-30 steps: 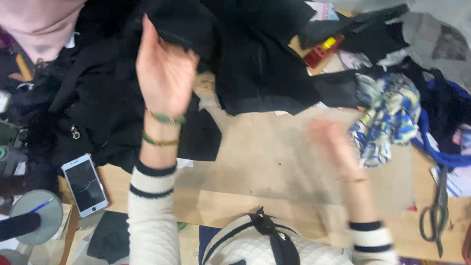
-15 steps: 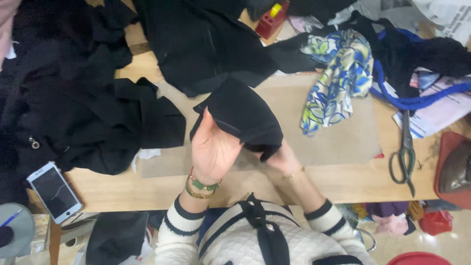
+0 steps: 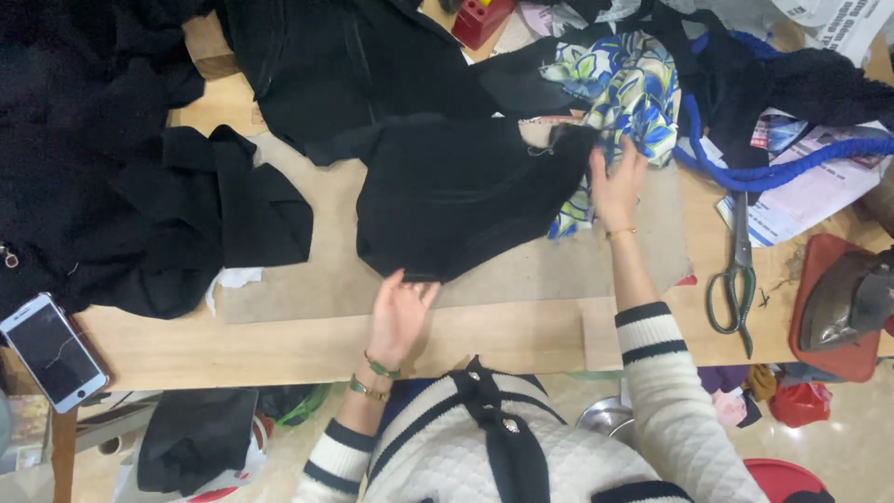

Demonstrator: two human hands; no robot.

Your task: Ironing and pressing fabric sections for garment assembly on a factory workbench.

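A black fabric piece (image 3: 456, 196) lies spread flat on a sheet of brown cardboard (image 3: 307, 279) on the wooden table. My left hand (image 3: 399, 312) rests palm down, fingers apart, at the piece's near edge. My right hand (image 3: 616, 182) presses flat on the piece's right corner, where it meets a blue and yellow floral cloth (image 3: 624, 84). Neither hand grips anything.
Heaps of black cloth (image 3: 112, 177) cover the left and far side. Green-handled scissors (image 3: 731, 279), a blue rope (image 3: 773, 168), printed papers (image 3: 810, 186) and an iron (image 3: 843, 303) on a red stand lie right. A phone (image 3: 51, 349) sits at the near left edge, a red holder (image 3: 480, 19) far off.
The black piece, held up in both hands half a second ago, now lies spread on the cardboard. Both hands have let go and moved apart to its edges.
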